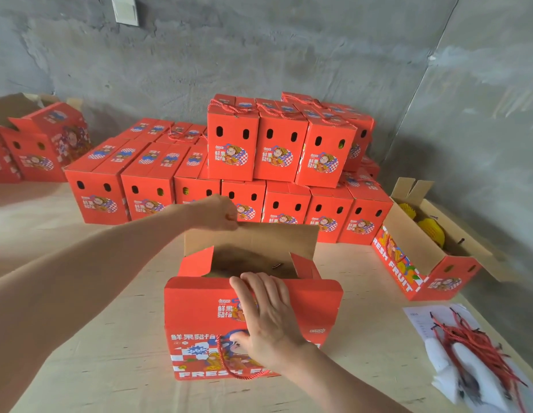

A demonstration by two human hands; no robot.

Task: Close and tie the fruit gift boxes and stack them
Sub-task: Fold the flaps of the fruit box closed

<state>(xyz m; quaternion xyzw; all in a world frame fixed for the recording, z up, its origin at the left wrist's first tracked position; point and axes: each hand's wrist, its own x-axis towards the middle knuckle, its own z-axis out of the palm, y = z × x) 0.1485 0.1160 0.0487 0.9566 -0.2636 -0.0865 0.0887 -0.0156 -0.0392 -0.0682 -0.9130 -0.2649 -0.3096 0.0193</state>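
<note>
Head view: I have the box (199, 323) standing on the board (80, 323) right in front of me, top open, printed front facing me. My left hand (217, 211) reaches over it and pinches the upper left corner of the far flap (259, 239), fingers curled on the edge. That flap stands nearly upright and shows its brown inside. My right hand (265, 317) lies flat on the near flap (313, 302), fingers straight and slightly spread, their tips at the fold. The near flap is folded out and down over the front. A red cord (222, 356) hangs in a loop on the front, below my right wrist. The two side flaps stand up, and I cannot make out what is inside.

Behind the box, closed boxes (229, 144) stand in rows, with a second layer on the right part. To my right an open box (408, 254) lies on the board with yellow fruit (432, 231) in it. Near it, loose red cords (467, 344) are heaped on white sheets (467, 374). More boxes (42, 144) sit far left by the wall.
</note>
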